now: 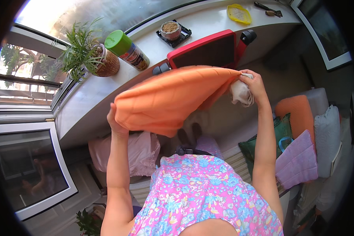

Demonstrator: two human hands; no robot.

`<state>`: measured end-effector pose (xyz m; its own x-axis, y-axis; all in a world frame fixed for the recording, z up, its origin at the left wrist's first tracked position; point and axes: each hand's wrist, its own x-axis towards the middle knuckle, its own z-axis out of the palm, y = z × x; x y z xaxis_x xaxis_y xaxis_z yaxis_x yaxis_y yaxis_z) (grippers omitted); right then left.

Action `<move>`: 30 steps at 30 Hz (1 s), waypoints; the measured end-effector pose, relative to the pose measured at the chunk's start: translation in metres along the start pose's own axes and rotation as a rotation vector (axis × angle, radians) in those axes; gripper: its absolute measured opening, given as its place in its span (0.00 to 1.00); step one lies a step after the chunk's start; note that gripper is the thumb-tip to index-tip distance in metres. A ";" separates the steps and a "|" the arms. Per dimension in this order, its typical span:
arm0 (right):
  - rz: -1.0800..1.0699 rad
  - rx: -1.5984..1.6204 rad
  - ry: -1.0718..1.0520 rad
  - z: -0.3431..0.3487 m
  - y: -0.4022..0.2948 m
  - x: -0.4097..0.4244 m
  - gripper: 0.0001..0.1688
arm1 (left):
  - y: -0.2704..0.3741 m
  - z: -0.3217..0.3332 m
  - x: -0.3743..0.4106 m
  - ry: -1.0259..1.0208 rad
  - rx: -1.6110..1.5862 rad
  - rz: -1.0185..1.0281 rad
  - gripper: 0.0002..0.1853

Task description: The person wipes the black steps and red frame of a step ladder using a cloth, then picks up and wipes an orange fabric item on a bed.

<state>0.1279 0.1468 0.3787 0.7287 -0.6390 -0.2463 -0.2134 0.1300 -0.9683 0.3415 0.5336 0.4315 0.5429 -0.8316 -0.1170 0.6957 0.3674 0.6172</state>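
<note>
An orange cloth [171,97] is stretched between my two hands in front of my body, its lower edge blurred. My left hand [118,121] grips the cloth's left end, with most of the fingers hidden behind the fabric. At the other end, my right hand [253,82] pinches the cloth's corner. A crumpled off-white cloth [241,93] is also in my right hand, hanging below the fingers. Behind the orange cloth stands a red-framed dark panel [205,50], partly covered by it.
A curved white windowsill [149,47] carries a potted plant [106,62], a green-capped spray can [128,50], a small pot on a black tray [171,31] and a yellow dish [238,14]. Window sashes stand open at both sides. Cushions [296,115] and a green bag [253,153] lie at right.
</note>
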 end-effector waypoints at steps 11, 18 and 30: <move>-0.072 -0.256 0.112 0.012 0.019 -0.008 0.10 | 0.005 0.049 0.032 -0.275 -0.169 0.094 0.35; -0.043 -0.248 0.147 0.016 0.036 -0.019 0.12 | -0.017 0.087 0.037 -0.071 0.568 0.040 0.31; -0.086 -0.283 0.363 0.031 0.034 -0.035 0.19 | -0.017 0.115 0.053 -0.034 0.121 -0.021 0.28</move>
<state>0.1155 0.1976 0.3526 0.4876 -0.8688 -0.0864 -0.3678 -0.1146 -0.9228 0.3045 0.4357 0.5039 0.5108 -0.8532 -0.1058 0.6442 0.2983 0.7043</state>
